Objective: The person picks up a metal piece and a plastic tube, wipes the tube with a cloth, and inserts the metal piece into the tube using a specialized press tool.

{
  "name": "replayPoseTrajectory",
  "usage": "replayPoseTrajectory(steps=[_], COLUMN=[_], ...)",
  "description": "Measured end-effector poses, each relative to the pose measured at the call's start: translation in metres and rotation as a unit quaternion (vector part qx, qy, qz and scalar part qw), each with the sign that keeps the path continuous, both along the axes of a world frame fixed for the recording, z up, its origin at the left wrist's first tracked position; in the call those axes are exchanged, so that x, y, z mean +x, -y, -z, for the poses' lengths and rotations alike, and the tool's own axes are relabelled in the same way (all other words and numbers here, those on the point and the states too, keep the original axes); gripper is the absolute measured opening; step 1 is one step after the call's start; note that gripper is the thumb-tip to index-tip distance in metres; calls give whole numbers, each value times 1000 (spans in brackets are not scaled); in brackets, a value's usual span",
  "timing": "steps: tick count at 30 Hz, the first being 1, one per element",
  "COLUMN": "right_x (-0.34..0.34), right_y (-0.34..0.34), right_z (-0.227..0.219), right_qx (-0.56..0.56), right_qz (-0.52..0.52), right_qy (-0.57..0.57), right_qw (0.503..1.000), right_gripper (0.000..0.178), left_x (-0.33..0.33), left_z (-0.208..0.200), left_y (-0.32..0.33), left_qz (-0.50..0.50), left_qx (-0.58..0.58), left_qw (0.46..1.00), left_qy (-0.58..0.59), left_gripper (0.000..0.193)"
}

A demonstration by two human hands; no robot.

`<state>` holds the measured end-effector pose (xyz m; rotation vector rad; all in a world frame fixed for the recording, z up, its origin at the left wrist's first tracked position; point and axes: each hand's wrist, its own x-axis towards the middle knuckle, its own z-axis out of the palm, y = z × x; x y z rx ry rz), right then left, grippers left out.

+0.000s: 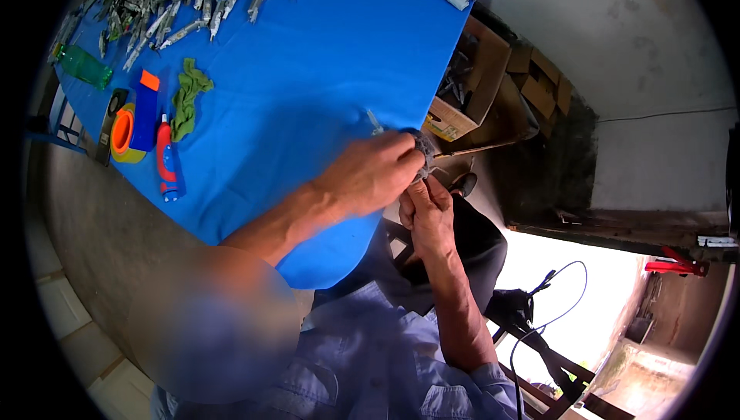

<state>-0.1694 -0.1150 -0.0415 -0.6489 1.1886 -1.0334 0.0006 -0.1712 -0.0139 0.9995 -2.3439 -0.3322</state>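
Observation:
Both of my hands meet at the right edge of the blue-covered table (301,104). Between them is a dark grey, rough-looking wad (422,148), which could be a scrap of cloth. My left hand (374,172) comes across from the left, its fingers bent down onto the wad. From below, my right hand (430,215) reaches up with its thumb and fingers closed at the wad's lower side. My fingers cover much of it, so anything inside cannot be made out. Beside my left knuckles, a small clear, thin piece (374,121) lies on the table.
A heap of thin grey-silver pieces (185,3) covers the far left. Nearer are a green bottle (85,67), green cloth (187,100), orange-yellow tape rolls (123,134), a blue box (145,115) and red-blue tube (166,158). An open cardboard box (474,80) stands right of the table.

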Motion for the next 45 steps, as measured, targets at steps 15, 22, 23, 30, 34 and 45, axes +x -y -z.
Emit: replayPoseTrajectory(steps=[15, 22, 23, 30, 34, 45], right_x=[3, 2, 2, 2, -1, 2], right_y=[0, -1, -1, -1, -2, -4], right_z=[-6, -3, -2, -3, 2, 2], right_qx=[2, -14, -14, -1, -5, -15], right_qz=[5, -4, -2, 10, 10, 10], right_qy=[-31, -36, -32, -25, -7, -23], right_qw=[999, 999, 999, 1000, 1000, 1000], right_gripper=[24, 25, 25, 25, 20, 22], left_x=[16, 4, 4, 18, 19, 4], left_z=[-3, 1, 1, -2, -1, 0], left_y=[19, 5, 5, 20, 25, 4], left_qz=[-87, -9, -10, -100, -101, -6], left_qx=[-53, -17, -17, -32, -59, -13], left_qw=[994, 1000, 1000, 994, 992, 1000], left_qy=[-45, -13, -8, -36, -48, 10], left_gripper=[16, 16, 16, 14, 14, 15])
